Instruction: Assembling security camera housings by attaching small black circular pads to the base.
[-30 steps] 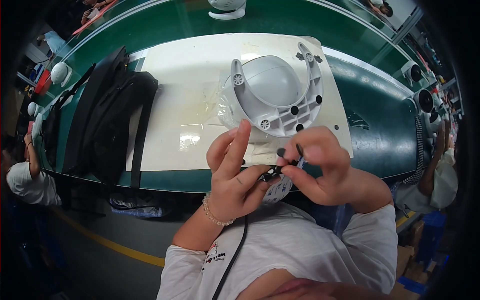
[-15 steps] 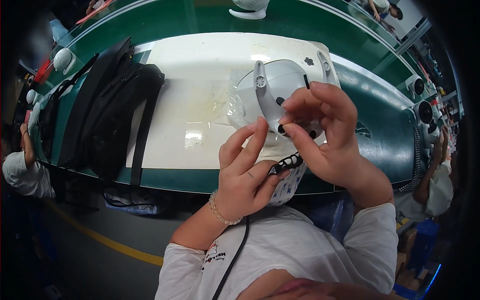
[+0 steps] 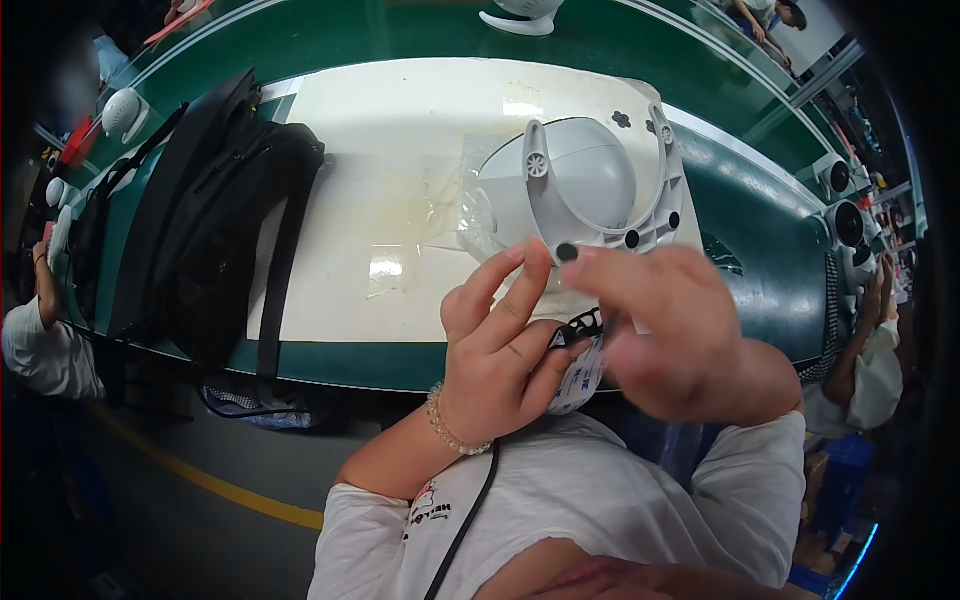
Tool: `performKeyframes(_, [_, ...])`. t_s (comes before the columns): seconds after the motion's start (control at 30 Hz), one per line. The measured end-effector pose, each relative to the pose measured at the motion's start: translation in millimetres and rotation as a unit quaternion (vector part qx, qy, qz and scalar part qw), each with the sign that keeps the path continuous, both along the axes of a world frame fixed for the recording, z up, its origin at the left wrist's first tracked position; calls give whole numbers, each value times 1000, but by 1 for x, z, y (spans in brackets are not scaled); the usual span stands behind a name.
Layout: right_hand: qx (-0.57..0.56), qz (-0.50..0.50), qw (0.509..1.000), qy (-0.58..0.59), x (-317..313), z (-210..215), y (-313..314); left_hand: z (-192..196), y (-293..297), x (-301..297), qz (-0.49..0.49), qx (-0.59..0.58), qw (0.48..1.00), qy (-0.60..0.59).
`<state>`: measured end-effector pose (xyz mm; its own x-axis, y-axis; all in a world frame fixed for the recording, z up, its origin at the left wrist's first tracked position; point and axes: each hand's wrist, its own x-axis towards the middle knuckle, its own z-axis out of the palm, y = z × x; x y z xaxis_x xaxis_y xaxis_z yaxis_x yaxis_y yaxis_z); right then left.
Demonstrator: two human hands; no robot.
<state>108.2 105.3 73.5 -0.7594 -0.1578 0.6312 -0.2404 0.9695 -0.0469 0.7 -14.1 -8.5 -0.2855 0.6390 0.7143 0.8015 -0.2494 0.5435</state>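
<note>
White domed housing (image 3: 590,185) on the pale mat of the green table (image 3: 760,250), just beyond both hands. Right hand (image 3: 680,330), blurred, reaches toward its rim with a small black cap (image 3: 567,252) at the fingertip; grip state unclear. Left hand (image 3: 500,350) grip closed on a sheet of black parts (image 3: 580,345) beneath.

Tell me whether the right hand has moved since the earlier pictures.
Yes. The right hand has gone forward, from the white mat's near edge up to the white domed housing.
</note>
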Motion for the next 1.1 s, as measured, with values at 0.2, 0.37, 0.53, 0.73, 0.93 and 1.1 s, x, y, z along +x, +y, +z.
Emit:
performKeyframes(0.2, [-256,28,966,0,-26,14,27,-2,1,1,-8,9,1000,-13])
performKeyframes(0.37, [-337,38,938,-67,-44,14,33,-2,0,1,-5,3,1000,-14])
performKeyframes(0.53, [-408,31,909,-80,-51,14,32,-1,1,2,-4,6,1000,-19])
performKeyframes(0.73, [-310,-8,948,-68,-54,15,28,-2,1,1,-3,5,1000,-20])
performKeyframes(0.93, [30,-90,995,5,-32,16,16,0,0,1,-6,4,1000,-25])
performKeyframes(1.1, [-178,-135,974,34,-11,13,39,-2,1,1,-9,11,1000,-19])
